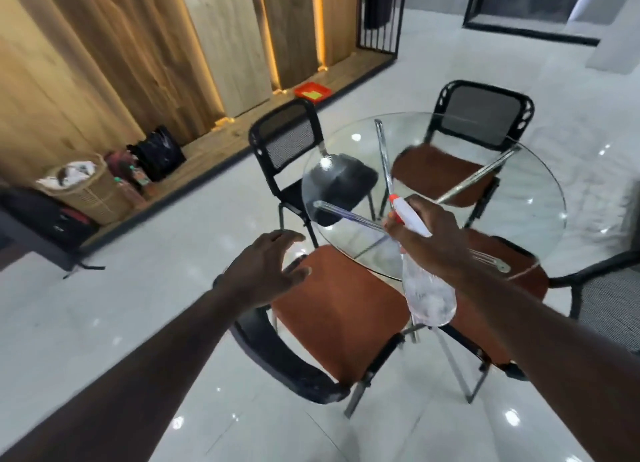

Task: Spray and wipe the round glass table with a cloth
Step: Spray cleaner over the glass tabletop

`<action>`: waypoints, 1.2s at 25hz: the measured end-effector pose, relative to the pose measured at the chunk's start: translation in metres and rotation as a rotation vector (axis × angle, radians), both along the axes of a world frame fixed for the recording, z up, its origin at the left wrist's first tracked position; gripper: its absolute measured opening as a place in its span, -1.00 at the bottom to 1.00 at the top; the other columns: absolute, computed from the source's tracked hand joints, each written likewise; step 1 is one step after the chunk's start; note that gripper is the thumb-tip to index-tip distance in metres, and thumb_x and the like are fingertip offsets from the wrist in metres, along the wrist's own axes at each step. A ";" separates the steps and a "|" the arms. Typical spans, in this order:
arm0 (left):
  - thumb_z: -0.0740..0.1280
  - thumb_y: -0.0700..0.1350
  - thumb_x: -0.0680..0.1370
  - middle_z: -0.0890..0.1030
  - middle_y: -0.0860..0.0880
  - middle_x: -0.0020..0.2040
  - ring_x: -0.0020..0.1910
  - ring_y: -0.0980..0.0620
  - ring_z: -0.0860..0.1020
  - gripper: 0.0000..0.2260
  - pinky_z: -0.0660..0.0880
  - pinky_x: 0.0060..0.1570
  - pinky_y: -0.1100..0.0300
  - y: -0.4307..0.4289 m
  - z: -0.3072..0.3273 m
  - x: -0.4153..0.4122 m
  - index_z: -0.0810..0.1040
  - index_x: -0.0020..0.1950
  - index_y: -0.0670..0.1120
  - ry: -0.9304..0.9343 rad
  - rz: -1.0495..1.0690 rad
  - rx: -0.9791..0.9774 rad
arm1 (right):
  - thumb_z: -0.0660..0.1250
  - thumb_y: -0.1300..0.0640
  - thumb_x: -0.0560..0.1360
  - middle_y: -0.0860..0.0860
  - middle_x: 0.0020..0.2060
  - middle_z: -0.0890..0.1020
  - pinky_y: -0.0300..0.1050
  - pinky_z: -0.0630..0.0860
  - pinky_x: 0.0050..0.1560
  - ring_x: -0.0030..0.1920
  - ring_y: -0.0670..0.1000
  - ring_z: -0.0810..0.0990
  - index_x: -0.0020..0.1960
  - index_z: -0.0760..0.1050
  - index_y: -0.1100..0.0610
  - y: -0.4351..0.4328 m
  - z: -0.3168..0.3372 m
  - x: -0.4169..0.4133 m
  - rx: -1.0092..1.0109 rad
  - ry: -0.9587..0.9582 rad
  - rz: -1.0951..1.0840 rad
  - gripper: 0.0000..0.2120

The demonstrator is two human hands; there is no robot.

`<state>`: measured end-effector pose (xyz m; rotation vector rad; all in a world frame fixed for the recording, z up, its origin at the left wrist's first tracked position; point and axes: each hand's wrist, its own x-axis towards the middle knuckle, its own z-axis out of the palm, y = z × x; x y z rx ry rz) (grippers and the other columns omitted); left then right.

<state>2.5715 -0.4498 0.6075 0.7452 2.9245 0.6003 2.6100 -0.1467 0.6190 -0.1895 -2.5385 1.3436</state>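
Observation:
The round glass table (540,191) stands ahead on crossed chrome legs, its top see-through. My right hand (429,240) grips a clear spray bottle (427,295) by the neck over the table's near edge. The bottle's white head with an orange nozzle (407,212) points up and to the left. My left hand (268,267) hovers with fingers spread, empty, left of the table above a chair's orange seat. No cloth shows in either hand.
Several black-framed chairs ring the table: one with an orange seat (332,309) just below my hands, a black-seated one (287,143) at the left, another (481,115) at the far side. A wicker basket (86,188) and bags stand along the wooden wall at left.

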 end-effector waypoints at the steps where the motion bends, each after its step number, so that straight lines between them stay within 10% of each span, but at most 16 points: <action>1: 0.43 0.19 0.55 0.50 0.09 0.46 0.44 0.06 0.45 -0.46 0.45 0.33 0.12 -0.022 0.010 0.001 0.43 0.49 0.09 0.018 0.036 0.018 | 0.54 0.00 0.56 -0.10 -0.20 0.72 0.20 0.72 -0.04 -0.17 -0.01 0.73 -0.05 0.62 0.03 -0.022 0.009 -0.006 -0.009 0.036 0.043 -0.86; 15: 0.28 0.39 0.53 0.48 0.05 0.48 0.31 0.03 0.55 -0.34 0.57 0.20 0.10 -0.473 0.124 -0.145 0.39 0.53 0.08 0.248 0.307 -0.073 | 0.49 -0.08 0.62 -0.13 0.10 0.61 0.00 0.78 -0.05 0.02 -0.14 0.74 0.40 0.55 0.11 -0.447 0.140 -0.269 -0.102 0.223 0.362 -0.56; 19: 0.21 0.48 0.50 0.47 0.03 0.49 0.32 -0.01 0.54 -0.27 0.60 0.20 -0.04 -0.518 0.166 -0.254 0.33 0.56 0.12 0.285 0.275 0.015 | 0.47 -0.18 0.61 -0.16 -0.05 0.69 -0.38 0.55 -0.13 -0.04 -0.27 0.68 0.30 0.63 0.05 -0.486 0.168 -0.357 0.105 0.355 0.367 -0.61; 24: 0.32 0.36 0.54 0.50 0.03 0.45 0.28 0.01 0.57 -0.37 0.59 0.09 0.09 -0.524 0.156 -0.445 0.37 0.53 0.10 0.314 0.211 0.023 | 0.44 -0.39 0.49 0.28 -0.03 0.76 0.15 0.68 0.02 -0.01 0.23 0.75 0.17 0.69 0.31 -0.460 0.150 -0.515 0.110 0.393 0.244 -0.27; 30: 0.32 0.32 0.55 0.52 -0.02 0.46 0.22 0.06 0.58 -0.39 0.56 0.08 0.13 -0.484 0.159 -0.667 0.40 0.53 0.08 0.235 0.141 0.008 | 0.34 -0.62 0.39 -0.12 -0.27 0.73 0.00 0.74 -0.18 -0.28 -0.05 0.75 -0.08 0.65 -0.06 -0.440 0.137 -0.702 0.136 0.514 0.214 -0.38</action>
